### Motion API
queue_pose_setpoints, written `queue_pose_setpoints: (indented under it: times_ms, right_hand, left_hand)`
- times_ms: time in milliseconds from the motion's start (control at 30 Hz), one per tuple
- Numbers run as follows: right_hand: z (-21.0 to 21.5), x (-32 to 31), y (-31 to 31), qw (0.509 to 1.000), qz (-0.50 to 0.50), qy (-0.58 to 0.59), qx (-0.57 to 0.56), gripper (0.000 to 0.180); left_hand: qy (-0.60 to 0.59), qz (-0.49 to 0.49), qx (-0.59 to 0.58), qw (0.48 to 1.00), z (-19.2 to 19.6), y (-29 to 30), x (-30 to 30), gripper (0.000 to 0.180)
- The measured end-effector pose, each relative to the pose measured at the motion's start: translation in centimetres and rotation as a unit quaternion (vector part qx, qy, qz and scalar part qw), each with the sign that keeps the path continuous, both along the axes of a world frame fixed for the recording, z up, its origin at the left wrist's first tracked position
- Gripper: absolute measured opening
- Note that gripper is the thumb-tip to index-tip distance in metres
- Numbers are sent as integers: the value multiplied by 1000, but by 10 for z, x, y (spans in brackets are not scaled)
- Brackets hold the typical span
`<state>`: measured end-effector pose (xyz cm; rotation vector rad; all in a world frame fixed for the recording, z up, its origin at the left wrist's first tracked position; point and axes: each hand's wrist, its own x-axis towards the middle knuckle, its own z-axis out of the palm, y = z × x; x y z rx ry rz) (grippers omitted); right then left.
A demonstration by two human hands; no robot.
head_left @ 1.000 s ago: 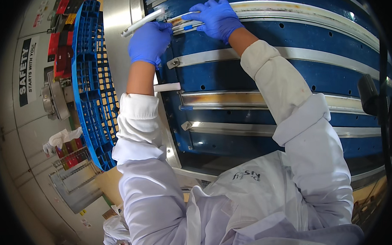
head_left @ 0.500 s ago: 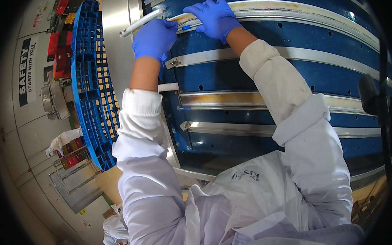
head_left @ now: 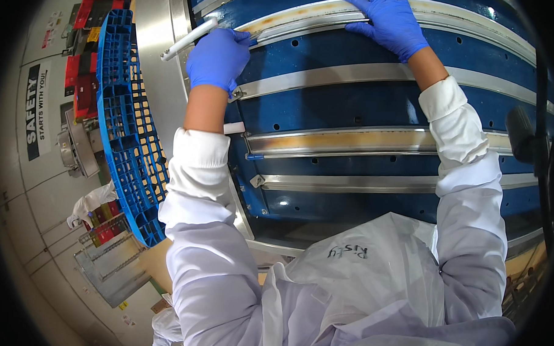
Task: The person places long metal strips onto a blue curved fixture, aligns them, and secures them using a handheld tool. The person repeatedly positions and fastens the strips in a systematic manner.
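The right hand (head_left: 389, 24) was spread over the long metal rail (head_left: 294, 18), top middle. The left hand (head_left: 219, 60) was curled at the rail's left end; its grip could not be told. Writing was seen on the white plastic cover (head_left: 377, 271), bottom middle, and the sign (head_left: 38, 110), far left.

Glare brightens the steel panel (head_left: 157, 31); corners blacken.

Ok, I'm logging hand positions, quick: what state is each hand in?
Left hand: closed, fingers curled at the left end of the upper stained rail; anything pinched is hidden.
Right hand: open, fingers spread over that rail, nothing visibly held.
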<state>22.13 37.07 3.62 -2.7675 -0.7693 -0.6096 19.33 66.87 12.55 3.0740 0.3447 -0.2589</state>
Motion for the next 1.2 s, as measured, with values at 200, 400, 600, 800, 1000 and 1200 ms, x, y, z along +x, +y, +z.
queue_pose_setpoints:
  times_ms: [200,400,600,800,1000,1200]
  right_hand:
    - [3,-1,6,1000,-8,23,12,65]
    - [-3,3,5,999,-10,39,19,63]
    - [-1,2,1,999,-8,29,20,61]
    - [7,0,5,998,-7,49,30,59]
    - [2,1,4,998,1,39,39,59]
    - [2,1,2,999,2,36,36,58]
  left_hand:
    - [-11,-18,23,1000,-4,-8,-2,23]
    - [-34,-64,42,997,2,-20,-3,24]
    - [-41,-64,46,996,4,-29,-2,26]
    - [-18,-43,15,999,8,-30,1,26]
    - [-20,-38,83,996,8,-46,-1,26]
    - [-14,-53,38,998,-1,-49,5,27]
